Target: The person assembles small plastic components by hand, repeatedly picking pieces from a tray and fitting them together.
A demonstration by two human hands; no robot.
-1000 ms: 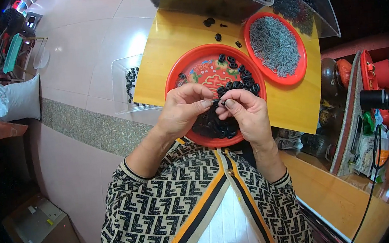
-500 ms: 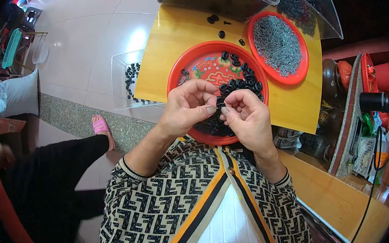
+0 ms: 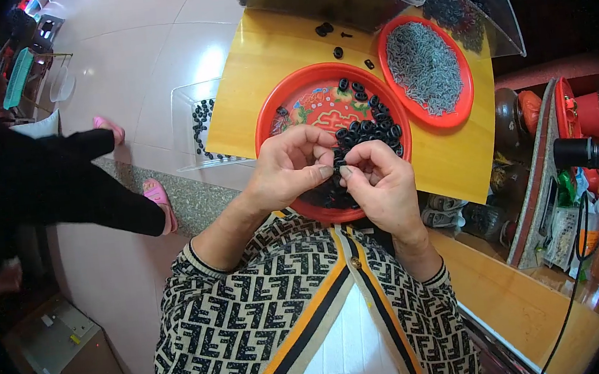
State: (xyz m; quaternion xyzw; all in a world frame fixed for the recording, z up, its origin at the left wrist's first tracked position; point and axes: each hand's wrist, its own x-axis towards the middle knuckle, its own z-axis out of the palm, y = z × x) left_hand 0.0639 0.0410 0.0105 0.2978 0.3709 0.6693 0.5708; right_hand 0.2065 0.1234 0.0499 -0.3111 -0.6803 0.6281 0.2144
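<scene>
Over a red round tray (image 3: 259,122) with a printed pattern, both my hands meet at the fingertips. My left hand (image 3: 289,166) is closed in a pinch around a small black plastic part (image 3: 338,161). Thumb and forefinger of my right hand (image 3: 385,182) press together at the same spot; what they grip is hidden. Many similar black parts (image 3: 373,131) are heaped in the tray beyond and below my fingers. Right of it, a red oval tray (image 3: 386,70) holds a pile of small grey screws (image 3: 425,67).
Clear bins (image 3: 325,0) of black parts stand at the yellow tabletop's (image 3: 233,99) far edge. A few loose parts (image 3: 338,53) lie nearby. A clear box (image 3: 185,119) with black pieces sits lower left. A person in black trousers (image 3: 97,181) and pink slippers (image 3: 158,193) is at left.
The person at left has moved farther up the view, a second pink slipper now showing and a brown cabinet uncovered below. My hands have barely moved, still pinched together.
</scene>
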